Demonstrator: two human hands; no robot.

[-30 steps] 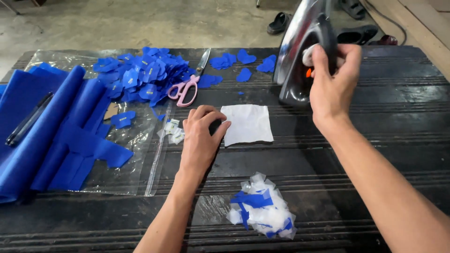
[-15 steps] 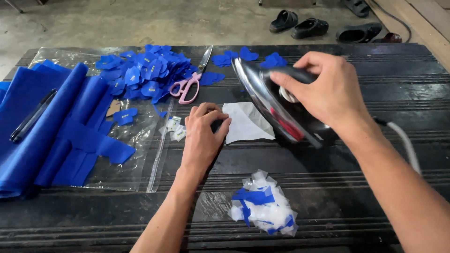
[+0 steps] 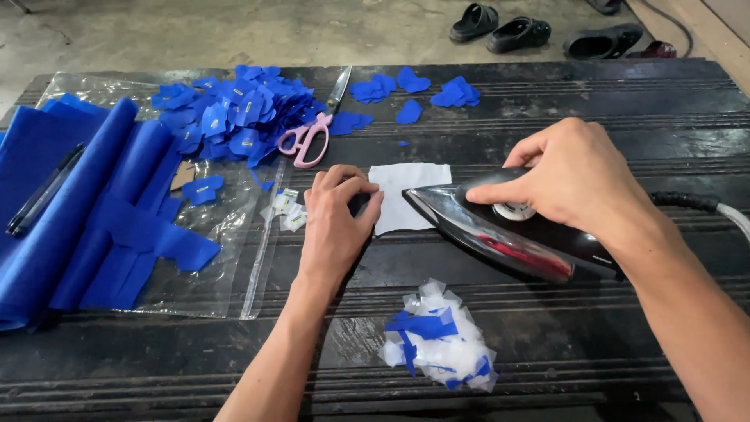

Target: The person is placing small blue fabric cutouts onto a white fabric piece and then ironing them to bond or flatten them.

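My right hand point(image 3: 574, 176) grips the handle of a black and silver clothes iron point(image 3: 500, 234). The iron lies nearly flat on the dark table point(image 3: 547, 117), its tip touching the right edge of a white cloth square point(image 3: 402, 191). My left hand point(image 3: 336, 223) rests on the table with curled fingers, its fingertips pressing the cloth's left edge. Whether something lies under the cloth is hidden.
Pink-handled scissors point(image 3: 312, 133) lie beside a pile of blue fabric hearts point(image 3: 234, 113). Folded blue fabric point(image 3: 70, 219) and a clear plastic bag point(image 3: 203, 273) cover the left side, with a pen point(image 3: 43, 191) on the fabric. White and blue scraps point(image 3: 437, 344) sit near me. Sandals point(image 3: 500, 27) lie on the floor beyond.
The iron came down from standing upright at the far right, tilted over and now lies low with its tip at the white cloth. My left hand stayed on the cloth.
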